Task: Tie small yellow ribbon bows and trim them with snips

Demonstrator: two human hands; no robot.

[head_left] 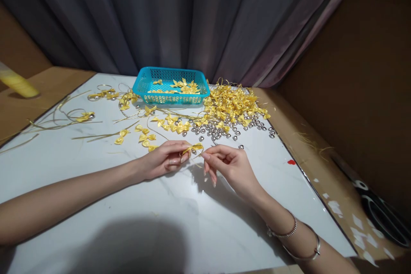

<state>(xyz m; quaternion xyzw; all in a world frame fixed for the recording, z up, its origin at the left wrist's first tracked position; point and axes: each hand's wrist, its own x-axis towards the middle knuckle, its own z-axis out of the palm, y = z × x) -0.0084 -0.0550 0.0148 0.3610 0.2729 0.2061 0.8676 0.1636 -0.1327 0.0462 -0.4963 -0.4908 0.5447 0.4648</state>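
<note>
Your two bare hands meet over a white tabletop (233, 233); take that meeting point as the centre of the clock, with twelve straight away from you. Your left hand (165, 159), arriving from nine, has thumb and fingers clamped on one end of a small yellow bow (196, 147); a silver piece (194, 151) sits at its middle. Your right hand (233, 169), arriving from four, has thumb and forefinger together on a thin gold cord (201, 156) beside the bow; its other fingers curl loosely, apart.

The bow looks very light, soft and satiny, so likely slippery and easily creased; its gathered middle seems the firmest hold, a light pinch enough; the cord looks springy and best gripped near its end; the silver piece looks hard and smooth.

Around you: a blue basket (137, 85) of bows near twelve; a heap of corded bows (231, 98) at one; scattered silver pieces (215, 130) between one and two; loose bows (173, 124) at eleven; dark-handled scissors (382, 218) at four.
</note>
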